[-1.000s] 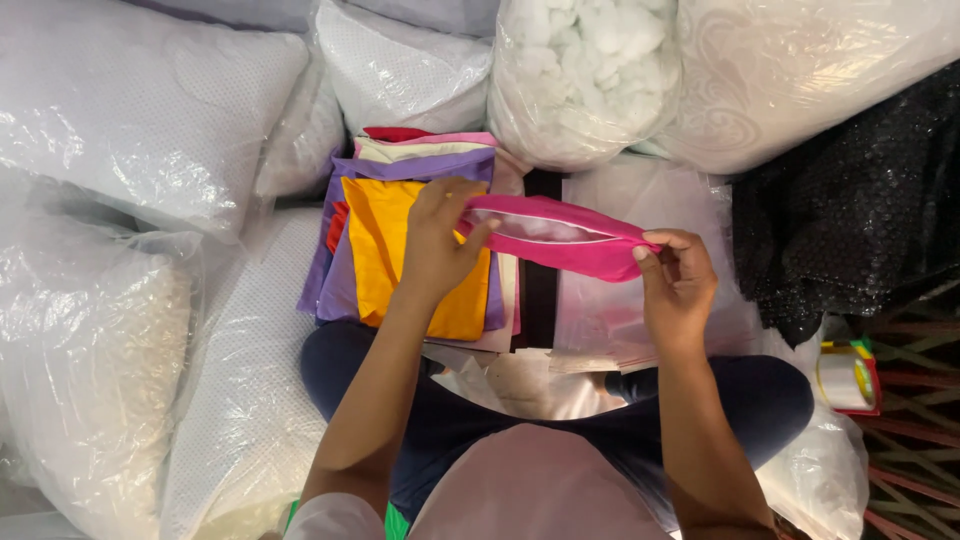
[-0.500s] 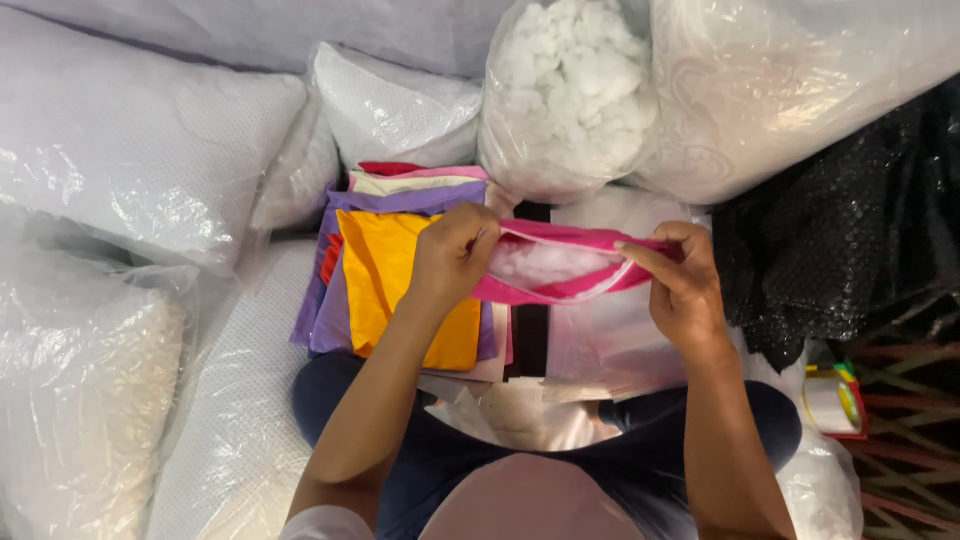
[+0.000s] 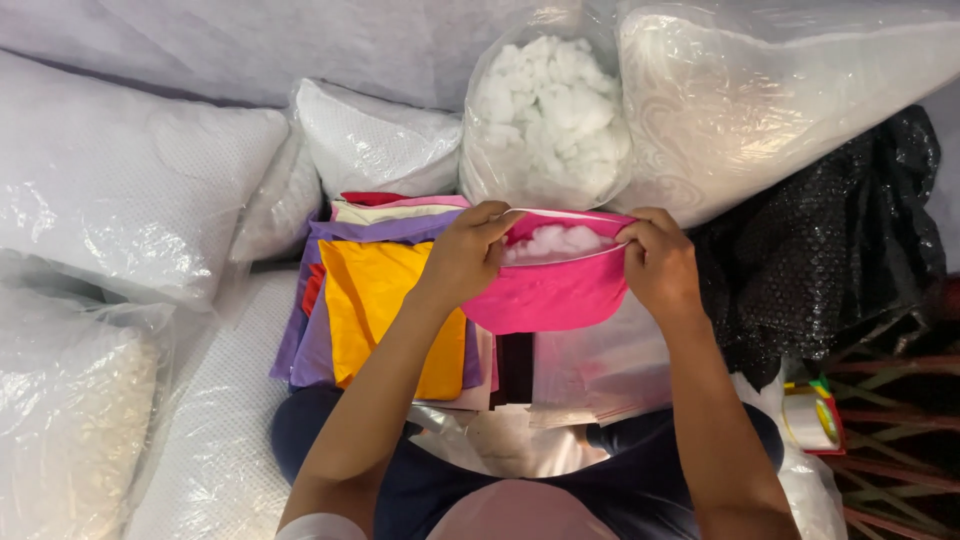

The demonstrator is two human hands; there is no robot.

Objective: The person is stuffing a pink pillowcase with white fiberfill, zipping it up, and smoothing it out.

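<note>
Pink fabric cover [image 3: 548,290] hangs in the air above the person's lap, held up by its open top edge with white stuffing [image 3: 556,240] showing inside the mouth. Nearest the camera, clear plastic sleeves [image 3: 600,370] lie flat over the lap. The left hand [image 3: 465,255] pinches the cover's rim at its left end, and the right hand [image 3: 655,262] pinches the rim at the right end, both with fingers curled tight on the cloth. Just left of the cover lies a stack of folded fabrics [image 3: 385,300], orange on top, purple and cream below. Behind the cover, a clear bag of white fibre filling [image 3: 545,110] stands upright. Plastic-wrapped white pillows [image 3: 130,180] are piled around it, and black sequinned cloth [image 3: 820,240] lies to the right.
</note>
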